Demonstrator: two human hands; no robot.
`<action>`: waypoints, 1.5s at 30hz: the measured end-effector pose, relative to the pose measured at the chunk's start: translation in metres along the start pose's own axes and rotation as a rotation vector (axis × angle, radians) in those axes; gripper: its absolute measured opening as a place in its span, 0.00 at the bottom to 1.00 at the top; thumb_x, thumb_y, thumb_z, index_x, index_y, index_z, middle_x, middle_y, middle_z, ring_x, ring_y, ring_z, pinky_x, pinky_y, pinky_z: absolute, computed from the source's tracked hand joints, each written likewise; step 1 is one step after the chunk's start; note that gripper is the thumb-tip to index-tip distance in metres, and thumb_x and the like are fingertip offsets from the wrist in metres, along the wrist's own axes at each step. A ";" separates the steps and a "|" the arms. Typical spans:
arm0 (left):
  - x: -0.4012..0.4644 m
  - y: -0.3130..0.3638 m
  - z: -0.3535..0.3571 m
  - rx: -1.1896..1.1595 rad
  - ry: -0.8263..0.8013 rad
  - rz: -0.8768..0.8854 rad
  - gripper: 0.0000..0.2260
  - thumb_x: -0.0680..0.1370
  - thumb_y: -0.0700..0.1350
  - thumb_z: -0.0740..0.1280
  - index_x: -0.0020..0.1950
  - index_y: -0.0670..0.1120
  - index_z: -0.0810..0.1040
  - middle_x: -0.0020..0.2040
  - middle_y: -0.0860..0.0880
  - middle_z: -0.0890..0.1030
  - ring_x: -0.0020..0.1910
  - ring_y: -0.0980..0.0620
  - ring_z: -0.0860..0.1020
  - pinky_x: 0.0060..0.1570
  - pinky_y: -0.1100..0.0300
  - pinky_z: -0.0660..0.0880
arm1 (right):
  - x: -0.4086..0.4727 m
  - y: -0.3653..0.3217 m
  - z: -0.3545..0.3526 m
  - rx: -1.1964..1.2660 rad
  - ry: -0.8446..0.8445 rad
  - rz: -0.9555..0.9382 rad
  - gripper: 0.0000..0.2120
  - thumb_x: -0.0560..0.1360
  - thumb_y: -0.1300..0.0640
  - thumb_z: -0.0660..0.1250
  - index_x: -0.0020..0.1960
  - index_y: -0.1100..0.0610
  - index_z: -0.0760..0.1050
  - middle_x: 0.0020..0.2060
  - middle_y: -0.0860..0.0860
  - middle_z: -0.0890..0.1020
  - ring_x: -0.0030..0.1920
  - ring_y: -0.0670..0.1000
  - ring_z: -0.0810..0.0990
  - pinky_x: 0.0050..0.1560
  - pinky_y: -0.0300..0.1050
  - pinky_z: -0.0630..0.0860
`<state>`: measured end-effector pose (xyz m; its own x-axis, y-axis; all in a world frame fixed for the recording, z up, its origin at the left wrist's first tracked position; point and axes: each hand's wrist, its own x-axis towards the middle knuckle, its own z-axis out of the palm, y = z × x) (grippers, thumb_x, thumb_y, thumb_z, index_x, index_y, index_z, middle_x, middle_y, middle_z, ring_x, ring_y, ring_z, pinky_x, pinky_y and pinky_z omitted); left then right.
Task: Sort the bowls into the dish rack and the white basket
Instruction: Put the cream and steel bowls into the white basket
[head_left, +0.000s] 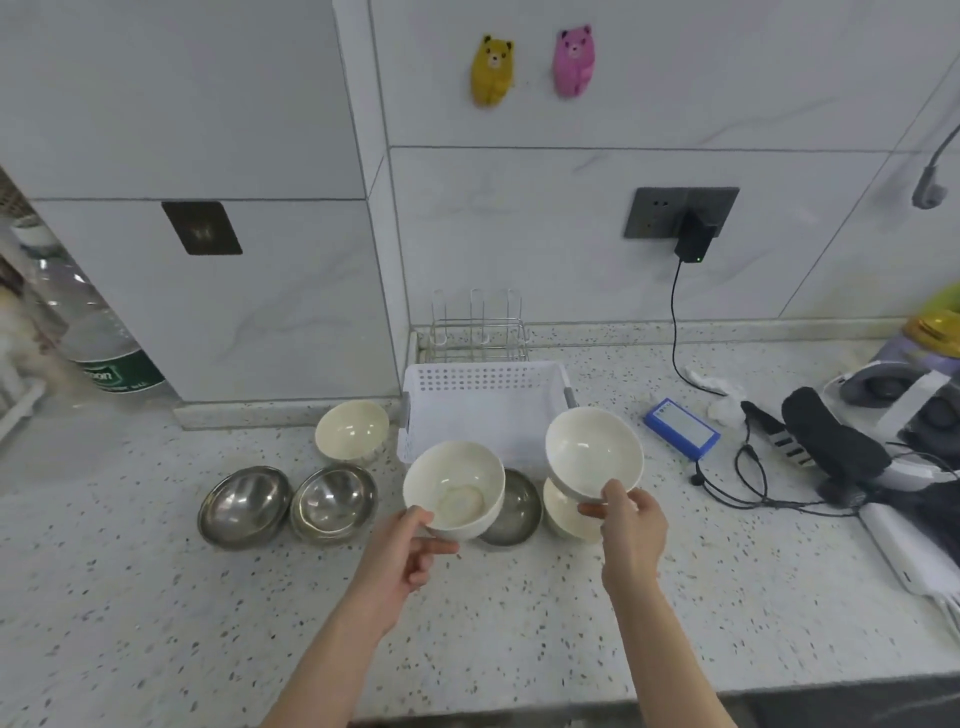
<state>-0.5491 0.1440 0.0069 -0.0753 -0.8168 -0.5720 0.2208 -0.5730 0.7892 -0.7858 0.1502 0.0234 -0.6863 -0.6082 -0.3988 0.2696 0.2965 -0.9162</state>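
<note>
The left hand (410, 545) grips a white bowl (453, 488) by its near rim, thumb on the inside edge and fingers curled beneath, holding it above the speckled counter (156, 597). The right hand (631, 525) pinches the near rim of a second white bowl (592, 449), lifted and tilted toward the camera, just above another white bowl (563, 512) that sits on the counter. Between the two raised bowls a steel bowl (511, 506) rests on the counter, partly hidden. Further left stand two more steel bowls (244, 506) (334, 503) side by side, with a cream bowl (352, 430) behind them. The white basket (483, 405) sits just behind the raised bowls, and the wire dish rack (475, 330) stands behind it against the wall. To the right lie a blue box (681, 428) and tangled black cables (753, 483).
</note>
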 end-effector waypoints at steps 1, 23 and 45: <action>0.004 0.007 -0.004 -0.004 0.022 0.017 0.10 0.78 0.42 0.64 0.58 0.42 0.75 0.41 0.35 0.85 0.22 0.56 0.67 0.20 0.65 0.62 | 0.003 -0.004 0.011 -0.020 -0.025 -0.015 0.16 0.73 0.55 0.64 0.59 0.58 0.75 0.31 0.53 0.85 0.45 0.50 0.78 0.50 0.51 0.71; 0.144 0.092 -0.002 0.665 0.130 0.241 0.06 0.78 0.48 0.63 0.50 0.49 0.77 0.33 0.51 0.85 0.30 0.61 0.81 0.31 0.61 0.74 | 0.060 -0.013 0.136 -0.180 -0.136 -0.072 0.08 0.78 0.57 0.61 0.50 0.60 0.77 0.31 0.54 0.85 0.31 0.48 0.71 0.33 0.44 0.68; 0.195 0.093 0.017 0.922 0.152 0.216 0.10 0.78 0.45 0.58 0.56 0.42 0.69 0.46 0.43 0.83 0.46 0.43 0.82 0.44 0.51 0.78 | 0.079 0.000 0.145 -0.142 -0.140 0.074 0.08 0.78 0.63 0.59 0.46 0.66 0.75 0.31 0.63 0.84 0.17 0.43 0.61 0.16 0.34 0.57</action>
<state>-0.5593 -0.0700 -0.0277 0.0190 -0.9309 -0.3647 -0.6421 -0.2910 0.7092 -0.7423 -0.0044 -0.0140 -0.5650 -0.6740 -0.4758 0.2113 0.4393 -0.8732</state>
